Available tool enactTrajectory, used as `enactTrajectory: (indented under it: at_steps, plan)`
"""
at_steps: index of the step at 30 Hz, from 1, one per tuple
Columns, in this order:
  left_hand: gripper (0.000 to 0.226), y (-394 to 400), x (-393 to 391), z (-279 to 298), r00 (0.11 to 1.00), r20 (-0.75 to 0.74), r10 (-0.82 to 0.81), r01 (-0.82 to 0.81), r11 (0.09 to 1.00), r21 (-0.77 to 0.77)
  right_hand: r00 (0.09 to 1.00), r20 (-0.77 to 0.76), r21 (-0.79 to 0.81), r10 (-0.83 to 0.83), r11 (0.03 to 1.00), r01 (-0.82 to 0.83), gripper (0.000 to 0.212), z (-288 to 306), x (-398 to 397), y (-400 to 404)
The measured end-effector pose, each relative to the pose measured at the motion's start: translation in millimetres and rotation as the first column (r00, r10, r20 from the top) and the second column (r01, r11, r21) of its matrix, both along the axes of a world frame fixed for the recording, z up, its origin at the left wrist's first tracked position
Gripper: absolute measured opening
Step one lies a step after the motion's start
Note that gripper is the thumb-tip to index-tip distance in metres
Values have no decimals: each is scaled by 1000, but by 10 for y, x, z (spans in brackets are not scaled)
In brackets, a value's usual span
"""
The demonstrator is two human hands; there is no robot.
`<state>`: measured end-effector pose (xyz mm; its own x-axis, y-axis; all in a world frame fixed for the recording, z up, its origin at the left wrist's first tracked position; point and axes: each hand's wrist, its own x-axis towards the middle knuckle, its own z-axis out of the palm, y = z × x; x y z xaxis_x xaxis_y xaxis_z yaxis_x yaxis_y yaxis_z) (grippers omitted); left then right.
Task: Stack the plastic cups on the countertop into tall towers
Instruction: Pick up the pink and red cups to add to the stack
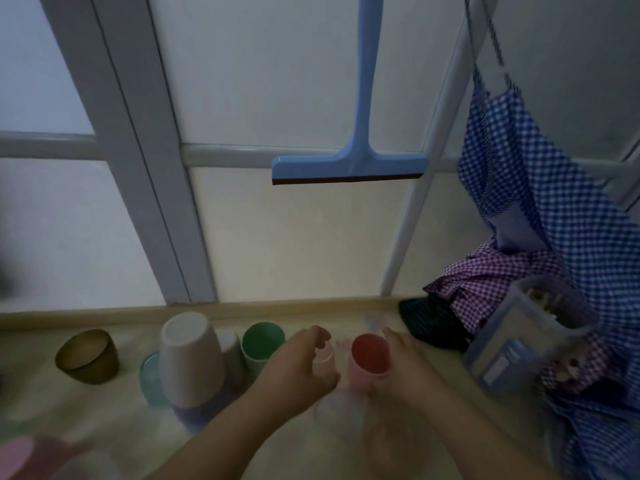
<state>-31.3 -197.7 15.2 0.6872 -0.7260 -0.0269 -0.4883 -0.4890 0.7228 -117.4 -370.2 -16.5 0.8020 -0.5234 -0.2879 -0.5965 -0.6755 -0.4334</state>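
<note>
Blurred pink plastic cup (17,455) sits nearest, bottom-left corner, well apart from the action. Left hand (298,362) curls its fingers (320,336) round a clear plastic cup (323,355) — right hand (398,368) wraps the pink tumbler with red inside (370,356), likely to nest them. The upturned grey-white cup stack (190,358) stands left on the beige surface (104,410), apparently the tower base.

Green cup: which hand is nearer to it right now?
Left. The left hand sits just right of the green cup, almost touching it. The right hand is farther right, around the red cup.
</note>
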Motion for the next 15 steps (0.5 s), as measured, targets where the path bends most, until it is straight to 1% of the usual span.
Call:
enactTrajectory:
  at_steps: [2,6,9,12,13,15]
  plan:
    - [52,-65,-9,-35,1000,-8,3,-3,1000,25,1000,8,10,11,1000,-11,109,-40,37,-17]
    - [53,-169,26,-70,1000,-14,18,-17,999,48,999,-37,68,-22,997,25,108,-103,127,-69]
    - [55,-193,70,-88,999,-20,33,-32,998,47,999,-38,66,-24,997,26,103,-143,197,-131]
    - [55,-174,128,-93,999,-10,43,-43,998,37,999,32,73,-16,997,14,105,-44,223,-180]
    - [55,-163,146,-77,999,2,43,-43,999,31,996,81,69,-31,997,25,101,68,222,-192]
    - [58,-147,185,-17,998,35,45,-45,999,11,981,186,73,-59,996,46,83,321,231,-241]
